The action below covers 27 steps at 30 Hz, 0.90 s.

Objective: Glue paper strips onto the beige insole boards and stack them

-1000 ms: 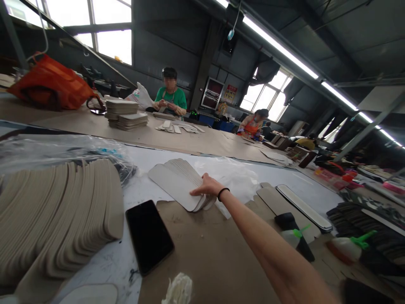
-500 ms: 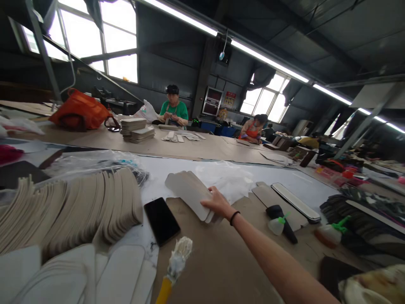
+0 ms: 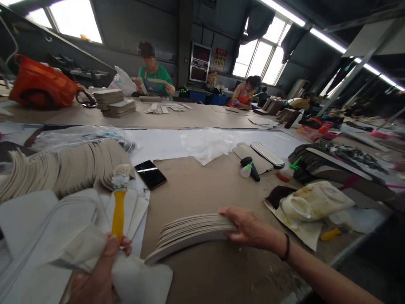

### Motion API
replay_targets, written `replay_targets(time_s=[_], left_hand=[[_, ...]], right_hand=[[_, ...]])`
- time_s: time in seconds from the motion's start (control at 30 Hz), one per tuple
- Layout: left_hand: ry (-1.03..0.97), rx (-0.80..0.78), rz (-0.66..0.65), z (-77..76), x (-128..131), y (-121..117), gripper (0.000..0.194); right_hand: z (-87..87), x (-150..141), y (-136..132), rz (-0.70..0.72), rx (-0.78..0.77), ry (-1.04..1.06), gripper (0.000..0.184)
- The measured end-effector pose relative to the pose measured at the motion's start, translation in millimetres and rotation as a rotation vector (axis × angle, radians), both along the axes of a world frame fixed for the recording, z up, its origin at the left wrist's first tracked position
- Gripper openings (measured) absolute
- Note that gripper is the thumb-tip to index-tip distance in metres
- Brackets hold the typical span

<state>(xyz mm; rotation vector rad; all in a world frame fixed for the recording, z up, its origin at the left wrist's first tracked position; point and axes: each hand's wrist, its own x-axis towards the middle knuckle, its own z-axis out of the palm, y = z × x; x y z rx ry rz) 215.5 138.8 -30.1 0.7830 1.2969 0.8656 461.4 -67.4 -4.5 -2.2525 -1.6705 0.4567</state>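
My right hand [image 3: 249, 228] is closed around one end of a stack of thin beige boards [image 3: 193, 228], bent into an arch over the brown work surface. The far end of that stack reaches toward my left hand [image 3: 101, 266]. Upright in my left hand is a brush [image 3: 118, 211] with a yellow handle and pale, clotted bristles. A pale rounded piece [image 3: 142, 276] shows beside the same hand; whether the fingers hold it too, I cannot tell. White rounded pieces [image 3: 28, 219] lie spread out at the left, with a long curved row of beige boards [image 3: 79, 166] behind them.
A black phone [image 3: 150, 174] lies on the table. On the right are a stained plastic jug [image 3: 316, 200], a yellow-handled brush [image 3: 332, 233], a green-tipped bottle [image 3: 246, 170] and dark stacked pieces [image 3: 335, 164]. Clear plastic film [image 3: 205, 143] lies behind. Two co-workers sit across the tables.
My right hand has brought the stack of boards nearer to me, and the boards now bow. My left hand has come into view with the brush, which has moved left and up. The view has tilted down.
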Motion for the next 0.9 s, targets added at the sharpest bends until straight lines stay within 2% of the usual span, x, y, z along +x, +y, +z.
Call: replay_targets(time_s=[0.03, 0.07, 0.2, 0.27, 0.4, 0.5, 0.63, 0.7, 0.83, 0.9], left_hand=[[-0.007, -0.059, -0.027, 2.1, 3, -3, 0.011], [0.001, -0.029, -0.079, 1.8, 5, -6, 0.015], [0.217, 0.225, -0.294, -10.4, 15, -11, 0.033], [0.201, 0.253, -0.350, -12.9, 22, -13, 0.043], [0.123, 0.243, -0.458, -7.0, 39, -18, 0.045], [0.173, 0.277, -0.537, -6.0, 49, -17, 0.045], [0.224, 0.268, -0.450, -13.3, 55, -13, 0.039], [0.249, 0.240, -0.405, -15.0, 56, -13, 0.032], [0.278, 0.193, -0.364, -5.6, 59, -18, 0.024], [0.288, 0.158, -0.333, 3.7, 60, -22, 0.020]], right_hand=[[-6.0, -3, -3, 0.011, 0.025, -0.025, 0.052], [-10.1, -5, -5, 0.016, 0.046, -0.051, 0.051], [-14.3, -5, -12, 0.017, 0.118, -0.125, 0.057], [-17.1, -2, -20, -0.048, 0.174, -0.142, 0.064], [-32.7, 1, -33, -0.198, 0.347, -0.035, 0.055], [-42.6, -4, -31, -0.198, 0.446, 0.108, 0.050], [-47.2, -11, -27, -0.175, 0.489, 0.178, 0.051], [-49.8, -13, -30, -0.223, 0.502, 0.213, 0.056], [-53.7, -17, -38, -0.481, 0.470, 0.316, 0.051], [-48.5, -16, -37, -0.584, 0.458, 0.343, 0.046]])
